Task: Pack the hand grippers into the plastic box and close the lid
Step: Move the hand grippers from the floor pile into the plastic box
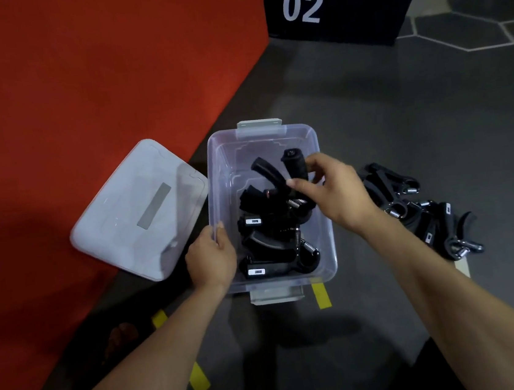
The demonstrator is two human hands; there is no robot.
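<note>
A clear plastic box (315, 143) stands open on the grey floor in the middle of the head view. Several black hand grippers (271, 244) lie inside it. My right hand (332, 189) is over the box and holds one black hand gripper (294, 165) by its foam handle, its two handles pointing to the far side. My left hand (212, 261) grips the box's left rim near the front corner. The clear lid (135, 208) lies to the left, partly on the red mat. A pile of further hand grippers (420, 208) sits on the floor right of the box.
A red mat (77, 87) covers the left side. A black block marked 02 (339, 2) stands at the back. Yellow tape strips (321, 295) mark the floor near the box's front. A sandalled foot (121, 338) shows at lower left.
</note>
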